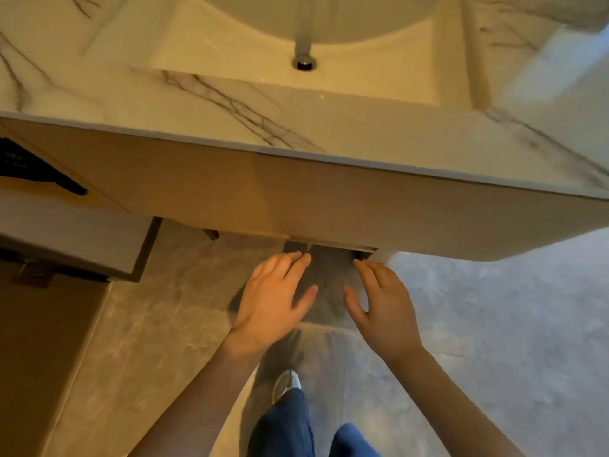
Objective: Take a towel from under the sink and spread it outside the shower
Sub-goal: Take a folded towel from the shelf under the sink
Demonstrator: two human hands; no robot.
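— Marble vanity top with sunken basin. Where is the towel?
— Grey towel, apparently folded, lies below the lower edge of the cabinet front, between the two hands. Its far end is hidden beneath.
— Handling?
— Judged soft, light and limp, not fragile. Best taken at both side edges, or scooped from beneath so the folds hold.
— Hands?
— Left hand and right hand are both spread, fingers straight, flanking the towel and grasping nothing. Contact cannot be told.

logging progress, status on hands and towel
Left hand open, right hand open, both at vanity bottom edge. No towel held. Underside hidden by vanity front.
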